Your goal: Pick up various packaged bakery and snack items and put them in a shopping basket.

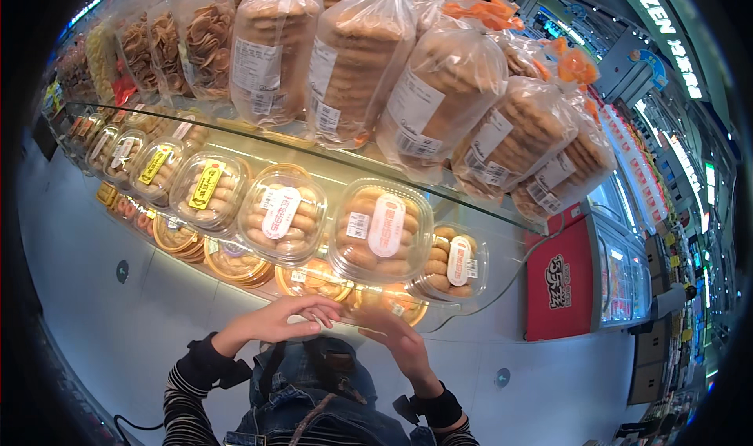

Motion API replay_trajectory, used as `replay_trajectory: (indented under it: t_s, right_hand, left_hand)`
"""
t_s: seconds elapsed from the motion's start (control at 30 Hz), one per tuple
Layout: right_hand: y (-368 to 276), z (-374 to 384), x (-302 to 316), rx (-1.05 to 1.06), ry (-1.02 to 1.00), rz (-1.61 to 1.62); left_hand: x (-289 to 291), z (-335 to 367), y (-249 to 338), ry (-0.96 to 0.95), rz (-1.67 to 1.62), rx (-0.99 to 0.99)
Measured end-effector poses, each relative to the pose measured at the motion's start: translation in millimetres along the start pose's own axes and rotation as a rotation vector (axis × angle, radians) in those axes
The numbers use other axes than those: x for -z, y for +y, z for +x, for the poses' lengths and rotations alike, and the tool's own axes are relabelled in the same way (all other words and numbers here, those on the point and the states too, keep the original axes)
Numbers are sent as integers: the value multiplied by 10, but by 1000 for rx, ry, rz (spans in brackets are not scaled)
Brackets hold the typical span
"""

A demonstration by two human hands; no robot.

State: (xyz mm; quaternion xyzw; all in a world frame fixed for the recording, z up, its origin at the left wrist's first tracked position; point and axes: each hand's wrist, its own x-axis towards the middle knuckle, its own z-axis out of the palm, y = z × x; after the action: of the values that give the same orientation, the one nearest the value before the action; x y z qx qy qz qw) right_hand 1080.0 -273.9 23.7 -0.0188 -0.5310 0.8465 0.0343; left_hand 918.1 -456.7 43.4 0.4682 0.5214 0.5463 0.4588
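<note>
Supermarket aisles curve away on the right, with a red chest freezer standing on the pale floor beside a tiered bakery display. Along the top of a curved clear glass shelf stand tall clear plastic bags of stacked round brown biscuits, each with a white label, crowded side by side — farther left are bags of thinner, crinkled crisps. Below the glass, a row of round clear plastic tubs of pale golden buns runs from left to right; the nearest ones are a tub with a pink oval label, a bigger lidded tub with a pink oval label and a small white sticker, and a smaller one at the right end. Under these sits a lower row of shallow round trays with orange rims, partly hidden. The left hand comes up from a striped sleeve, fingers spread loosely and curled inward, gripping nothing, its fingertips just below the orange-rimmed trays. The right hand, wearing a black wrist cuff, is likewise unclenched with its palm turned toward the left hand — the two are close together but not touching, both just in front of the lower row.
</note>
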Motion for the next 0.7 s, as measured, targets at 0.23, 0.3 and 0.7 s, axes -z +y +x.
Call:
replay_trajectory:
  t_s: [0.23, 0.3, 0.7]
  right_hand:
    - [434, 486, -151, -105, -170, 140]
    - [599, 517, -250, -168, -268, 302]
    - [1457, 820, -966, -415, -136, 53]
  left_hand:
    - [-47, -496, -121, 199, -318, 14]
    - [-30, -654, -217, 418, -397, 16]
    - [160, -2182, -524, 854, -493, -9]
